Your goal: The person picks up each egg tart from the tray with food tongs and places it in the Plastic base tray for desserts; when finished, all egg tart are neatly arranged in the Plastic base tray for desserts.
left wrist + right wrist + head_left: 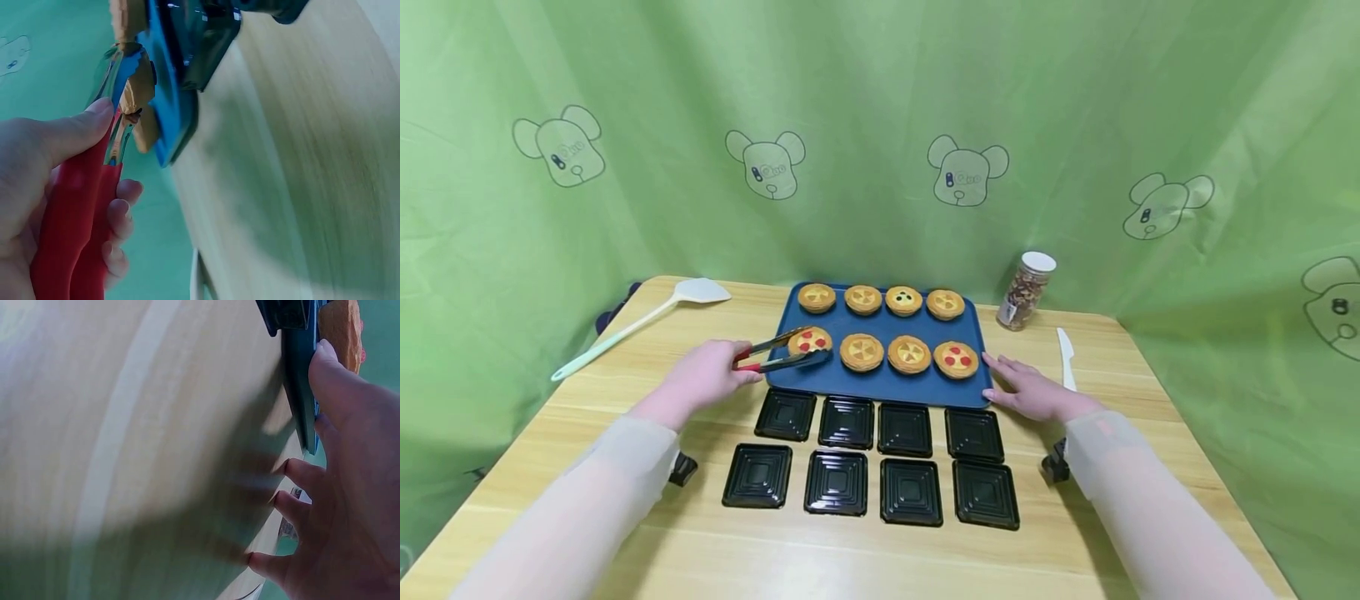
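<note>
My left hand [706, 375] grips a pair of tongs [74, 219] by the red handles, thumb on one handle and fingers curled round the other. In the head view, the tongs' arms lie on either side of a tart with red toppings [806, 343], at the front left of a blue tray [880, 387]. Whether the tips press on the tart is unclear. My right hand [1033, 393] is at the tray's right edge, its thumb on the rim beside another red-topped tart [957, 360]. Its other fingers are spread, with fingertips at the tabletop in the right wrist view.
Several other tarts [862, 353] sit on the tray in two rows. Before it lie several black square plastic trays [847, 422], also in two rows. A white spatula [700, 290] lies back left; a white-lidded jar [1026, 293] and white knife [1067, 358] are on the right.
</note>
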`<act>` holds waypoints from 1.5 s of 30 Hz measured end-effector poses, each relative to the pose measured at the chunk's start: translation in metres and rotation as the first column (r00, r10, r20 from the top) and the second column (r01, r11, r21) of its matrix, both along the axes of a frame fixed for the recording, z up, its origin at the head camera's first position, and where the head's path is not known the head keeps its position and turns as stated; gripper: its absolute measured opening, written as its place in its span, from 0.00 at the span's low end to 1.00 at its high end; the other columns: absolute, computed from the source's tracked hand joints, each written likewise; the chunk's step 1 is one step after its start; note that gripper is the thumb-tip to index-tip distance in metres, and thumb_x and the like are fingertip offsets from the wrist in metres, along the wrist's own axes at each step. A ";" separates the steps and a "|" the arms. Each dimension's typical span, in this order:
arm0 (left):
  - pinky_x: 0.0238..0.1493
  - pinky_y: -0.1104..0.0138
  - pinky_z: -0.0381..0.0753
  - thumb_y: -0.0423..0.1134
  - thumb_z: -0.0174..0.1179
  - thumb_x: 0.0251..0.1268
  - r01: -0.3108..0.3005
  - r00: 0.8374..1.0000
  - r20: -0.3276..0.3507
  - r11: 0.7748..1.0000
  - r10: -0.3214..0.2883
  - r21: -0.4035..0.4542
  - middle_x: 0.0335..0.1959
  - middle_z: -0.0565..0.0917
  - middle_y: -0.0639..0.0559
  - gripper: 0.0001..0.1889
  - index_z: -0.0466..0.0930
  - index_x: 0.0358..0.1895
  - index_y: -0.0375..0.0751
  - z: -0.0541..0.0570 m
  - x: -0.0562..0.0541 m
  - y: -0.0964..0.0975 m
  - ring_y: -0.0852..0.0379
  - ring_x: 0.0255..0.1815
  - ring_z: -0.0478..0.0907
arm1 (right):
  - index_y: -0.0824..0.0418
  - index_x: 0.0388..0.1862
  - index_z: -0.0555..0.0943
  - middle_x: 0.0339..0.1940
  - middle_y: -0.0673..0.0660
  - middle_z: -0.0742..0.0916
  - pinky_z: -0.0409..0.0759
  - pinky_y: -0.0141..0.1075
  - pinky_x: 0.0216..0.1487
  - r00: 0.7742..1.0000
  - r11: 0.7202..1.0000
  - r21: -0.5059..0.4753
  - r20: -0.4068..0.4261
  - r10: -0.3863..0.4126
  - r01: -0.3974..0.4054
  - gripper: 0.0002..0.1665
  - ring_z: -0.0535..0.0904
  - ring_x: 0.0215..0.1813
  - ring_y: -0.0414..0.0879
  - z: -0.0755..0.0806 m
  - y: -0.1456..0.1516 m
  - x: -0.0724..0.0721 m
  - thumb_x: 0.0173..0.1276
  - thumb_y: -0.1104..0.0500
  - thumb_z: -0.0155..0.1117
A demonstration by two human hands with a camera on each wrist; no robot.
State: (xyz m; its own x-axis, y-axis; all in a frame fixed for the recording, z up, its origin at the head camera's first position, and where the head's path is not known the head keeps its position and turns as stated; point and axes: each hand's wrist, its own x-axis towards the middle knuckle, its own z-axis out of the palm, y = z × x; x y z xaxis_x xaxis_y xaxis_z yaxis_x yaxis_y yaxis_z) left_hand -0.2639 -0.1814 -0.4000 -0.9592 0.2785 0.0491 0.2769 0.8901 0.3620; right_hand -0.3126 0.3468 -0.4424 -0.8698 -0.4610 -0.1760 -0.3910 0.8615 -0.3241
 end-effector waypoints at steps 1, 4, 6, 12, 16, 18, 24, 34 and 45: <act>0.33 0.56 0.76 0.46 0.68 0.64 -0.003 1.000 -0.004 1.000 0.003 0.000 0.30 0.82 0.49 0.28 0.77 0.61 0.31 0.002 0.003 -0.001 0.53 0.27 0.74 | 0.62 0.81 0.49 0.75 0.77 0.55 0.49 0.66 0.69 1.000 1.000 -0.001 -0.001 0.001 -0.001 0.47 0.49 0.73 0.75 0.000 0.000 0.000 0.76 0.37 0.49; 0.32 0.56 0.76 0.46 0.67 0.64 0.000 1.000 -0.010 1.000 0.000 0.003 0.31 0.82 0.48 0.29 0.75 0.62 0.29 0.011 0.014 -0.006 0.54 0.26 0.74 | 0.62 0.81 0.48 0.76 0.76 0.55 0.48 0.66 0.69 1.000 1.000 -0.003 0.004 -0.003 0.003 0.47 0.49 0.74 0.75 0.000 0.000 -0.001 0.76 0.37 0.49; 0.32 0.57 0.75 0.47 0.67 0.64 0.004 1.000 -0.016 1.000 -0.004 0.002 0.31 0.81 0.49 0.30 0.76 0.62 0.29 0.016 0.023 -0.010 0.54 0.26 0.73 | 0.62 0.81 0.48 0.76 0.76 0.54 0.48 0.66 0.69 1.000 1.000 -0.004 0.007 -0.003 0.003 0.47 0.48 0.73 0.75 0.000 0.000 -0.001 0.76 0.37 0.49; 0.28 0.60 0.70 0.50 0.68 0.62 0.015 1.000 -0.020 1.000 -0.015 0.002 0.26 0.78 0.54 0.28 0.79 0.58 0.33 0.028 0.055 -0.022 0.55 0.25 0.70 | 0.61 0.81 0.48 0.76 0.76 0.54 0.48 0.66 0.69 1.000 1.000 -0.004 0.019 -0.007 0.007 0.47 0.48 0.74 0.75 -0.001 0.000 -0.001 0.76 0.37 0.49; 0.28 0.61 0.70 0.51 0.70 0.60 0.025 1.000 -0.017 1.000 -0.025 -0.013 0.25 0.76 0.56 0.30 0.79 0.59 0.33 0.031 0.074 -0.028 0.56 0.25 0.70 | 0.62 0.81 0.48 0.76 0.76 0.54 0.48 0.67 0.68 1.000 1.000 -0.010 0.024 -0.009 0.009 0.47 0.48 0.74 0.75 0.000 0.000 0.000 0.76 0.37 0.49; 0.29 0.61 0.71 0.51 0.70 0.59 0.032 0.999 -0.006 0.999 -0.032 -0.016 0.26 0.77 0.57 0.31 0.79 0.60 0.33 0.031 0.081 -0.029 0.57 0.25 0.70 | 0.61 0.81 0.48 0.76 0.76 0.54 0.48 0.67 0.68 1.000 1.000 -0.012 0.021 -0.009 0.010 0.47 0.48 0.74 0.75 0.001 0.000 0.000 0.76 0.37 0.49; 0.35 0.57 0.75 0.50 0.71 0.58 0.015 0.999 0.051 1.000 -0.015 0.012 0.32 0.82 0.55 0.33 0.77 0.62 0.31 0.025 0.093 -0.027 0.58 0.27 0.72 | 0.62 0.81 0.48 0.76 0.76 0.54 0.48 0.67 0.68 1.000 1.000 -0.010 0.007 -0.002 0.002 0.47 0.48 0.73 0.75 0.000 0.001 0.001 0.77 0.37 0.49; 0.39 0.54 0.77 0.50 0.72 0.57 -0.022 0.996 0.082 1.000 0.021 0.014 0.34 0.83 0.53 0.33 0.77 0.62 0.32 0.012 0.097 -0.026 0.56 0.29 0.73 | 0.62 0.81 0.49 0.76 0.77 0.54 0.48 0.67 0.68 1.000 1.000 -0.012 0.006 0.003 -0.003 0.47 0.48 0.73 0.75 0.000 -0.001 0.000 0.77 0.38 0.50; 0.39 0.54 0.77 0.51 0.72 0.56 -0.024 0.996 0.090 1.000 0.023 0.002 0.34 0.83 0.52 0.34 0.77 0.62 0.32 0.009 0.098 -0.022 0.57 0.29 0.72 | 0.62 0.81 0.48 0.76 0.77 0.54 0.48 0.68 0.68 1.000 1.000 -0.021 0.002 0.002 -0.002 0.46 0.48 0.73 0.76 -0.001 -0.001 0.001 0.77 0.39 0.50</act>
State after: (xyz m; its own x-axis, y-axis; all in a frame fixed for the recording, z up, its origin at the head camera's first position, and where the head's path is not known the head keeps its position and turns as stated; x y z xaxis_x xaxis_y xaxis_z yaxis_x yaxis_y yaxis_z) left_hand -0.1656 -0.2034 -0.3913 -0.9661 0.2557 -0.0366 0.2223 0.8949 0.3870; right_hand -0.3115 0.3454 -0.4434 -0.8685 -0.4664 -0.1679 -0.3921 0.8536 -0.3429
